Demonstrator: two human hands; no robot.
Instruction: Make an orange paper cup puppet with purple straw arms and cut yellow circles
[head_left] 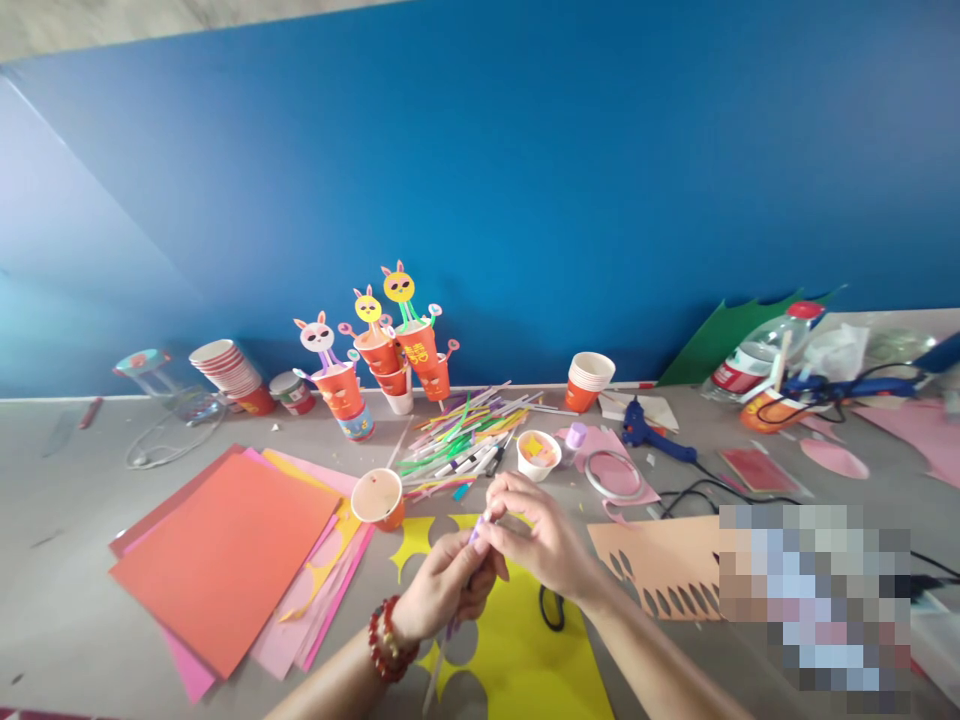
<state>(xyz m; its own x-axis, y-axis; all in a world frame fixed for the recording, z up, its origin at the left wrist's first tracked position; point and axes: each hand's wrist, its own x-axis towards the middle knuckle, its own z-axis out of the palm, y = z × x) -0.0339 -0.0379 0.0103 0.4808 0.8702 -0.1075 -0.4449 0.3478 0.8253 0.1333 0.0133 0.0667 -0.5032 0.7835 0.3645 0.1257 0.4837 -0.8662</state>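
In the middle of the head view my left hand (pixel 446 580), with a red bead bracelet at the wrist, is closed round a thin purple straw (pixel 478 527). A pale length of it sticks out below the fist. My right hand (pixel 536 530) pinches at the straw's upper end, thumb and fingertips together; any small piece there is hidden. Both hands are above a yellow sheet (pixel 540 660) with round holes cut from it. A black loop like a scissors handle (pixel 553 608) lies by my right wrist. Just beyond the hands stands a paper cup (pixel 538 455) with cut paper pieces.
Loose straws and markers (pixel 465 440) are heaped behind the hands. Rabbit-faced cup figures (pixel 337 390) stand at the back. Coloured paper (pixel 232 560) and an orange cup (pixel 379 498) are on the left. A blue glue gun (pixel 656 435), its cable and a peach sheet (pixel 660 570) lie right.
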